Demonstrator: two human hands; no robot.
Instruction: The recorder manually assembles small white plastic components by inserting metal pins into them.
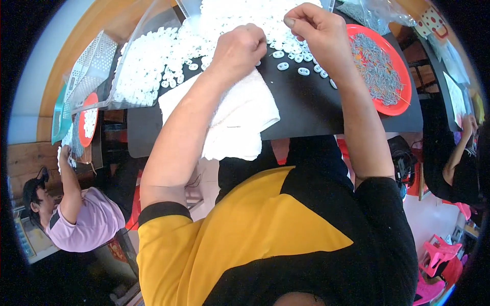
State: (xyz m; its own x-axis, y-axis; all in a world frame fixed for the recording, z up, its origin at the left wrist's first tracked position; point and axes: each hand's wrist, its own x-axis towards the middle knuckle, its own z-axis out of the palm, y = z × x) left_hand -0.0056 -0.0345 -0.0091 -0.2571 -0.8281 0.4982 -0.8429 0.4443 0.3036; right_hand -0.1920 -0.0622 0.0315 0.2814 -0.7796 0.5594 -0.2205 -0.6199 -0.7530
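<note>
My left hand (pixel 239 49) is closed over the dark table (pixel 301 112), at the near edge of a heap of small white oval pieces with two holes (pixel 232 15). Its fingertips are hidden, so whatever they grip cannot be made out. To its right my right hand (pixel 320 36) hovers above the same heap, thumb and fingers pinched together; anything between them is too small to name. Several loose two-holed pieces (pixel 303 71) lie between and below the hands. A folded white cloth (pixel 240 122) rests under my left forearm and hangs over the table's front edge.
Right of my right forearm, a red plate (pixel 407 86) holds many thin grey pieces (pixel 377 71). A clear plastic bin (pixel 115 76) spills white pieces at left, beside a white perforated basket (pixel 91 66). Another person (pixel 84 214) sits at left; a further person's arm (pixel 457 153) shows at right.
</note>
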